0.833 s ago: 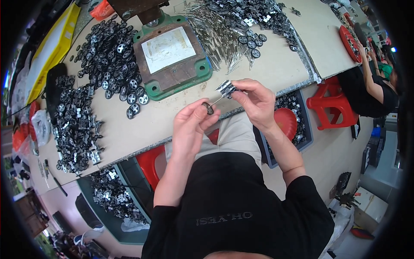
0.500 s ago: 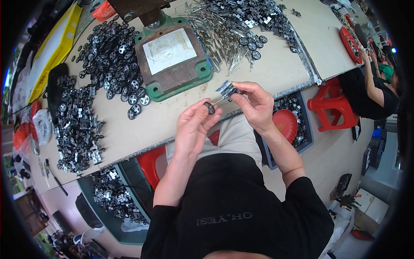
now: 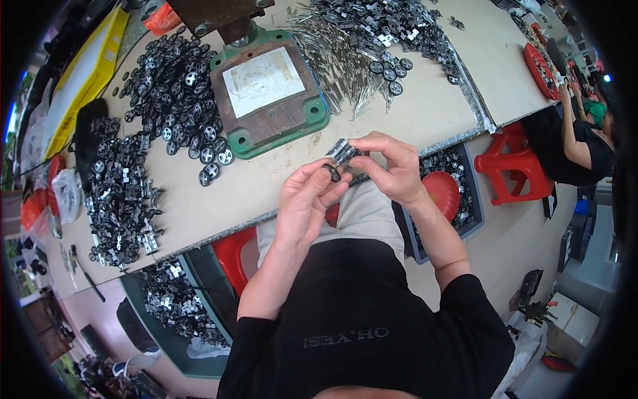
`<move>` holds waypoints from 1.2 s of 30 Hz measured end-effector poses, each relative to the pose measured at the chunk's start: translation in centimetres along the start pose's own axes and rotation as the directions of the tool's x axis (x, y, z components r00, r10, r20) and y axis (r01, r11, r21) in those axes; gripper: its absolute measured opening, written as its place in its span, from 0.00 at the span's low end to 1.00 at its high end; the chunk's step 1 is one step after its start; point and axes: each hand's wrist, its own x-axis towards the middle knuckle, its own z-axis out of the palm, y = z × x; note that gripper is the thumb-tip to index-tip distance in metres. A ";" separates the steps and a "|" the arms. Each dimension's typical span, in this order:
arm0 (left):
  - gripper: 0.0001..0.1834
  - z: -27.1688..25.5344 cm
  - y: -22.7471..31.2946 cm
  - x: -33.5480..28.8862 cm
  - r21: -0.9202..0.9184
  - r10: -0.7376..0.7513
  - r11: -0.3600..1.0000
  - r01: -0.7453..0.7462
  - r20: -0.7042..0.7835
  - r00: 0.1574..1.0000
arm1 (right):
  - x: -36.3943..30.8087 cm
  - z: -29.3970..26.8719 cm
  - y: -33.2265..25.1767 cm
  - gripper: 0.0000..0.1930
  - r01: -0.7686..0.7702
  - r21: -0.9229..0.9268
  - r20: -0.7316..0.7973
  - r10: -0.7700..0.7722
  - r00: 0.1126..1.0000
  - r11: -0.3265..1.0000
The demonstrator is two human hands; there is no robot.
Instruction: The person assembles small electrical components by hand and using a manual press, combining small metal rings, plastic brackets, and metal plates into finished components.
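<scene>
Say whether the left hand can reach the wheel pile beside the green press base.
Probably yes: only tabletop seems to lie between the left hand and the wheel pile, though that hand holds a wheel.

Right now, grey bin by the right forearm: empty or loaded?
Loaded: the grey bin shows black-and-silver pieces beside a red dish. How full, cannot tell.

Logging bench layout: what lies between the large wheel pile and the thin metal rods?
In the head view, the green-edged machine base, with a white sheet on its top, stands between the wheel pile and the metal rods.
</scene>
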 end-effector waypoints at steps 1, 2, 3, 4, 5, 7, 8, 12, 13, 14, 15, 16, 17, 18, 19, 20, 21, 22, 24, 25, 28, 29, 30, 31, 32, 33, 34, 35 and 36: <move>0.12 0.2 -0.1 0.0 0.044 0.040 0.998 -0.040 -0.005 0.999 | -0.1 0.2 -0.1 0.15 0.001 -0.001 0.000 -0.001 1.000 1.000; 0.12 0.4 -0.1 0.0 0.088 0.080 0.993 -0.079 -0.009 0.997 | -0.2 0.5 -0.3 0.15 -0.086 0.047 -0.047 0.088 0.995 0.995; 0.12 0.6 -0.2 0.1 0.132 0.120 0.984 -0.118 -0.011 0.993 | -0.3 0.7 -0.5 0.14 -0.171 0.099 -0.089 0.180 0.980 0.980; 0.12 0.5 -0.2 0.1 0.133 0.120 0.984 -0.117 -0.010 0.993 | -0.4 0.9 -0.6 0.14 -0.170 0.099 -0.090 0.179 0.980 0.980; 0.14 0.5 -0.3 0.2 0.209 0.179 0.963 -0.170 -0.024 0.984 | -0.5 1.0 -0.7 0.14 -0.211 0.152 -0.089 0.226 0.970 0.966; 0.15 0.1 -0.5 0.4 0.286 0.238 0.933 -0.219 -0.033 0.971 | -0.5 1.0 -0.7 0.14 -0.249 0.206 -0.086 0.271 0.959 0.946; 0.16 -0.1 -0.6 0.3 0.347 0.272 0.905 -0.246 -0.026 0.962 | -0.5 1.0 -0.6 0.16 -0.254 0.174 -0.043 0.265 0.963 0.951; 0.19 0.6 -0.8 0.2 0.489 0.340 0.814 -0.313 0.036 0.940 | -0.7 1.3 -0.2 0.20 -0.345 0.471 0.015 0.384 0.923 0.812; 0.19 0.7 -0.8 0.4 0.485 0.333 0.817 -0.312 0.045 0.942 | -0.6 1.1 -0.3 0.20 -0.343 0.465 0.005 0.385 0.923 0.817; 0.19 0.7 -0.6 0.6 0.393 0.268 0.885 -0.251 0.013 0.963 | -0.5 0.9 -0.5 0.21 -0.387 0.416 0.052 0.403 0.914 0.823; 0.19 0.5 -0.3 0.7 0.295 0.197 0.937 -0.185 -0.014 0.980 | -0.3 0.6 -0.8 0.23 -0.429 0.365 0.098 0.424 0.901 0.826; 0.18 0.2 -0.2 0.7 0.262 0.155 0.953 -0.149 -0.001 0.988 | 0.4 0.0 -1.6 0.19 -0.426 0.265 0.116 0.410 0.905 0.865; 0.18 -0.1 -0.1 0.8 0.259 0.145 0.955 -0.143 0.010 0.989 | 0.7 -0.9 -1.4 0.19 -0.425 0.258 0.104 0.413 0.905 0.868; 0.17 -0.6 0.0 0.8 0.200 0.120 0.972 -0.121 0.013 0.993 | 1.3 -1.9 -0.9 0.16 -0.451 0.174 0.085 0.443 0.893 0.875; 0.16 -0.9 0.0 0.9 0.141 0.089 0.986 -0.091 0.020 0.996 | 1.7 -3.1 -0.4 0.13 -0.477 0.090 0.059 0.474 0.879 0.874; 0.15 -1.0 0.0 0.9 0.140 0.072 0.987 -0.077 0.038 0.997 | 2.2 -4.2 0.2 0.10 -0.453 -0.105 -0.095 0.445 0.890 0.885; 0.15 -1.0 0.0 0.8 0.140 0.070 0.987 -0.075 0.041 0.997 | 2.9 -5.3 1.3 0.11 -0.460 -0.254 -0.192 0.422 0.886 0.851; 0.15 -0.7 0.0 0.8 0.148 0.046 0.988 -0.052 0.043 0.998 | 3.3 -6.3 2.5 0.11 -0.474 -0.396 -0.289 0.384 0.877 0.786; 0.15 -0.5 -0.1 0.9 0.156 0.023 0.987 -0.029 0.043 0.999 | 4.0 -7.0 4.2 0.11 -0.493 -0.517 -0.352 0.352 0.868 0.700; 0.16 -0.6 -0.1 1.0 0.157 0.022 0.987 -0.029 0.046 0.999 | 4.1 -7.1 4.7 0.10 -0.506 -0.621 -0.401 0.312 0.862 0.600; 0.16 -0.7 -0.1 1.0 0.154 0.022 0.988 -0.028 0.041 0.999 | 4.2 -6.9 5.6 0.12 -0.500 -0.652 -0.389 0.314 0.866 0.570; 0.16 -0.7 -0.1 1.0 0.151 0.017 0.988 -0.023 0.038 0.999 | 4.2 -6.9 5.7 0.12 -0.498 -0.651 -0.384 0.317 0.867 0.574; 0.16 -0.7 0.0 1.0 0.151 0.022 0.988 -0.026 0.030 0.999 | 4.1 -7.0 5.7 0.13 -0.561 -0.541 -0.397 0.398 0.827 0.627; 0.16 -0.7 0.0 1.0 0.155 0.018 0.988 -0.023 0.032 0.999 | 4.1 -7.0 5.8 0.13 -0.620 -0.421 -0.398 0.479 0.782 0.662; 0.17 -0.7 0.0 0.9 0.158 0.014 0.987 -0.020 0.034 0.999 | 4.0 -6.7 6.1 0.13 -0.619 -0.420 -0.392 0.482 0.783 0.664; 0.17 -0.6 0.0 1.0 0.158 0.014 0.987 -0.019 0.032 0.999 | 3.7 -6.6 6.5 0.13 -0.560 -0.506 -0.431 0.370 0.823 0.656; 0.17 -0.5 0.0 1.0 0.159 0.018 0.987 -0.024 0.039 0.999 | 3.6 -6.5 6.7 0.12 -0.501 -0.589 -0.456 0.251 0.854 0.634; 0.16 -0.5 0.0 0.9 0.161 0.021 0.987 -0.028 0.048 0.999 | 3.6 -6.5 6.7 0.12 -0.502 -0.589 -0.456 0.253 0.853 0.634; 0.16 -0.5 0.0 1.0 0.161 0.020 0.987 -0.028 0.047 0.999 | 3.7 -6.5 6.8 0.12 -0.484 -0.613 -0.435 0.245 0.866 0.624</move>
